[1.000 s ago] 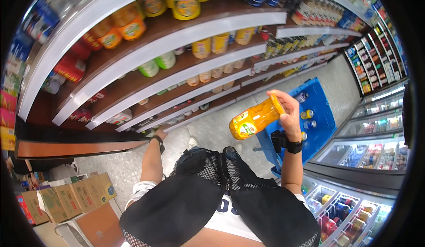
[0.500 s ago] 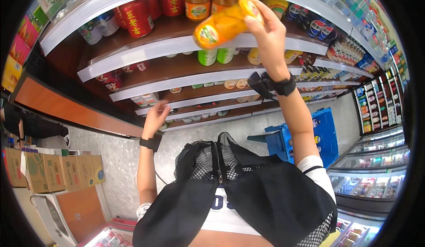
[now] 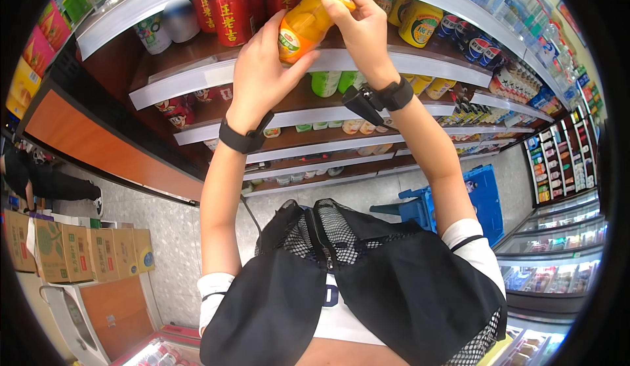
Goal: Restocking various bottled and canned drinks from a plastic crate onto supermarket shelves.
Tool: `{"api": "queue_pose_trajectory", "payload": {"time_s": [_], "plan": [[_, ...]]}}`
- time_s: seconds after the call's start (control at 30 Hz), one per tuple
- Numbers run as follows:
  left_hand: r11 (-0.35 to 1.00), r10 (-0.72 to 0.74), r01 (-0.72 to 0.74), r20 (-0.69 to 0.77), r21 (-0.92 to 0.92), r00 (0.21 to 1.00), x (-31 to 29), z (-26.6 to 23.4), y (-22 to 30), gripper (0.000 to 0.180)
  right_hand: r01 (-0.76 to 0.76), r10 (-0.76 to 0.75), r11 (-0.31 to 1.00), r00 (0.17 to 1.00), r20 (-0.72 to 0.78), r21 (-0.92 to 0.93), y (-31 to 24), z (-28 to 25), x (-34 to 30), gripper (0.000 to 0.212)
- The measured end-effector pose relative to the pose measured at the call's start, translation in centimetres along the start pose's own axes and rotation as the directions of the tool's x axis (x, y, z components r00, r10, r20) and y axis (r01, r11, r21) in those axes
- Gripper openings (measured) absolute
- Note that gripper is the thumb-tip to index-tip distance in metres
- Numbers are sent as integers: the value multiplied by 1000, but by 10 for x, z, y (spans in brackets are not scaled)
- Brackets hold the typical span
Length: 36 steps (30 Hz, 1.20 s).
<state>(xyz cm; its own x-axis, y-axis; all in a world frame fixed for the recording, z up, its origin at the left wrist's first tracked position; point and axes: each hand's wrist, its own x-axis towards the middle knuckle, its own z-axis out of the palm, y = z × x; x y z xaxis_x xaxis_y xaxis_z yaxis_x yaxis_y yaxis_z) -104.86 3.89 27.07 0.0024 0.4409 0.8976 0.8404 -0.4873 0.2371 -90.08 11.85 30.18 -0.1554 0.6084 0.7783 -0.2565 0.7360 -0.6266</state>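
A glass jar of orange-yellow fruit [image 3: 307, 27], with a yellow lid and a bright label, is tilted in front of the upper shelf. My right hand [image 3: 363, 37] grips it at the lid end, thumb on the near side. Around the lower end is my left hand [image 3: 264, 71], its fingers along the jar's left side and its thumb under the base; the far fingertips are partly hidden. Red cans [image 3: 234, 20] stand on the shelf just left of the jar. To the right are yellow cans [image 3: 420, 23].
Below run more drink shelves [image 3: 216, 126] with pale front rails. A blue crate [image 3: 482, 202] and a blue stool [image 3: 408, 210] stand on the floor at right. Cardboard boxes [image 3: 105, 254] are stacked at left, near another person [image 3: 49, 179]. Glass-fronted coolers [image 3: 551, 274] line the right side.
My left hand has risen from beside the lower shelves to the jar. The right hand has brought the jar slightly left and tipped it more upright.
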Motion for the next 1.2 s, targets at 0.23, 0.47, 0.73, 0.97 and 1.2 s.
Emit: {"api": "queue_pose_trajectory", "payload": {"time_s": [0.23, 0.47, 0.73, 0.97, 1.2], "plan": [[960, -280, 274, 161, 58, 947, 22, 4, 0, 71, -139, 176, 922, 982, 71, -362, -18, 3, 14, 49], [924, -376, 372, 40, 89, 926, 33, 32, -6, 72, 255, -299, 736, 954, 37, -627, -8, -30, -9, 33], [877, -455, 433, 67, 208, 888, 36, 33, -9, 67, 130, -265, 680, 961, -76, -722, 2, -61, -31, 32], [868, -432, 407, 30, 283, 901, 34, 33, -14, 72, 32, -128, 758, 987, -101, -651, 25, -56, -29, 53], [838, -396, 390, -65, 381, 916, 32, 35, -6, 77, -87, -36, 741, 985, -168, -666, 22, -50, -24, 59]]}}
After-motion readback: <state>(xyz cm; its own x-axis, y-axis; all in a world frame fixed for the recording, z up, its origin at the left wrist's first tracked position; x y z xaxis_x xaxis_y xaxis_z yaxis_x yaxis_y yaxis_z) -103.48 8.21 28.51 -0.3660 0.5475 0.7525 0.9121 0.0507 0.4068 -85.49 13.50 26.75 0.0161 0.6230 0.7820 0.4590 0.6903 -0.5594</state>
